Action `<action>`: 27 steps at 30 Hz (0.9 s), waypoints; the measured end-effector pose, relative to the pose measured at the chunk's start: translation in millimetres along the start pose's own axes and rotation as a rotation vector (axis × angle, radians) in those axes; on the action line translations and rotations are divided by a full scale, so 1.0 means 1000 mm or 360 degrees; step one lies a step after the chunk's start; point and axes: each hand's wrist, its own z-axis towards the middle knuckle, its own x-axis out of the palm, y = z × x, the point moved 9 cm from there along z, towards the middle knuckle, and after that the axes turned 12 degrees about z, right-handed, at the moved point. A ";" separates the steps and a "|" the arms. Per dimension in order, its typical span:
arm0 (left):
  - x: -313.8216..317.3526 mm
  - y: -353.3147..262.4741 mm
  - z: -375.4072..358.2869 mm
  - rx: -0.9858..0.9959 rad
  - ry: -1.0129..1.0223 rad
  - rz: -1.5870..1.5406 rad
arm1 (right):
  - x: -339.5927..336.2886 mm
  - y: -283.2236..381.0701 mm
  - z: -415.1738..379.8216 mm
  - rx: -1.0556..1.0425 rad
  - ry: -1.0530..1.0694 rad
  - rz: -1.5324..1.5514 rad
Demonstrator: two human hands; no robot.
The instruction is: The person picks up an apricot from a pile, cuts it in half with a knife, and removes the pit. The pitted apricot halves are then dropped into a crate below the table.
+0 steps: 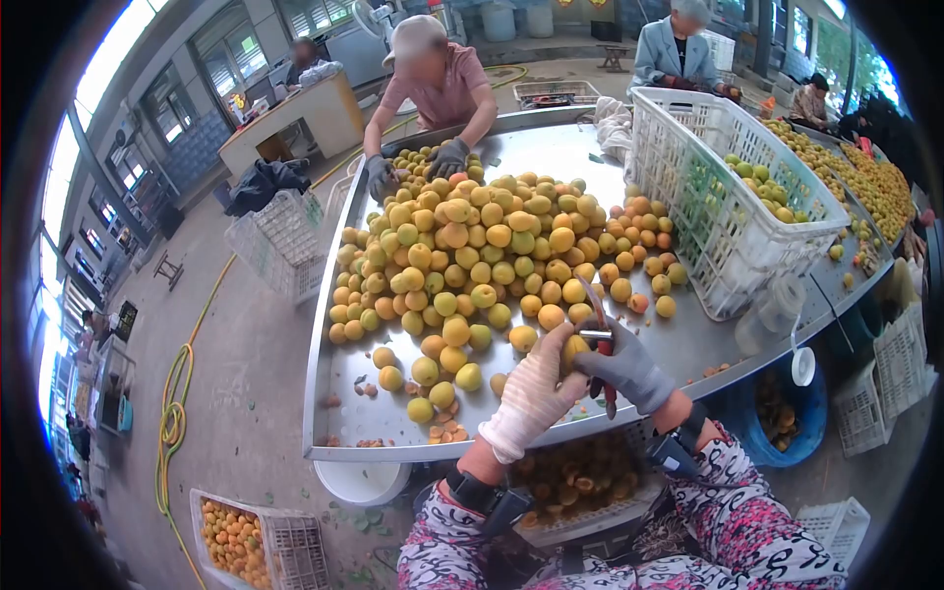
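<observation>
My left hand [532,395], in a white glove, is closed around an apricot [573,352] above the table's near edge. My right hand [631,368], in a grey glove, grips a red-handled cutter [605,346] that looks like pliers or shears. A metal part of the cutter lies against or very close to the apricot; exact contact is hidden by the fingers. Just beyond both hands, a large heap of yellow-orange apricots [462,236] covers the metal table [344,413]. Below my wrists stands a crate [580,526] with halved fruit.
A tall white crate [688,197] with greener fruit stands on the table at right. Beneath are a blue bucket [806,433] and a white tub [359,482]. Across the table a person's gloved hands [448,158] touch the heap. A hose [172,423] crosses the floor.
</observation>
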 end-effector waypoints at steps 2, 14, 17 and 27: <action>0.001 0.000 -0.001 -0.0010 0.0027 0.0089 | 0.001 -0.004 0.001 -0.0015 0.0012 0.0053; 0.001 -0.012 0.002 0.0146 -0.0057 0.0422 | 0.001 -0.017 -0.003 -0.0099 -0.0120 0.0323; 0.005 -0.007 0.004 0.0190 -0.0199 0.0354 | 0.000 -0.020 -0.003 -0.0146 -0.0218 0.0405; 0.017 -0.010 0.003 0.0121 -0.0356 0.0337 | -0.016 -0.009 -0.002 -0.0127 -0.0166 0.0169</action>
